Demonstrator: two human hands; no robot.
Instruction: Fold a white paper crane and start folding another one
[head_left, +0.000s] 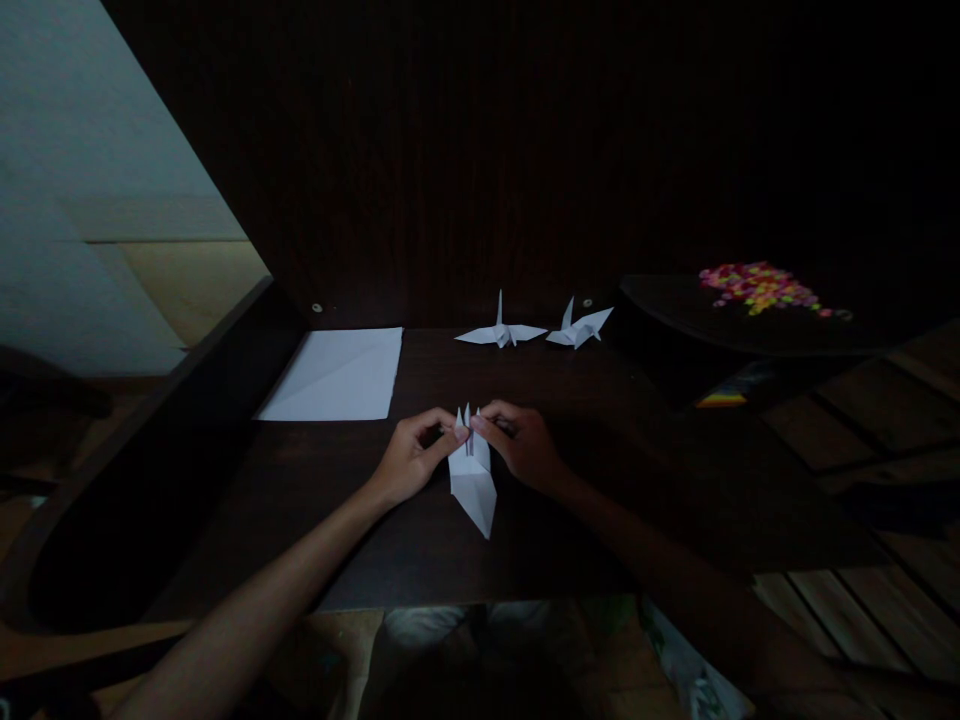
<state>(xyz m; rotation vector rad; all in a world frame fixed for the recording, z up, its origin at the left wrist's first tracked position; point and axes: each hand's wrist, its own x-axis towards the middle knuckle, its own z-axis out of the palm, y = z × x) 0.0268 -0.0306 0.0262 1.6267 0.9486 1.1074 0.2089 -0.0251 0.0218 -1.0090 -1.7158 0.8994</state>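
White paper cranes, flat sheet beyond the folded piece

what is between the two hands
A folded white paper piece, its far end pinched by the left hand and the right hand; the head view shows this.

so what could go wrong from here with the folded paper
The left hand and right hand pinch the folded paper near its narrow points, so an uneven pull might tear or crease them. The light looks dim, so a fold could end up misaligned. The two paper cranes stand just beyond the hands, so a careless forward reach might knock them.
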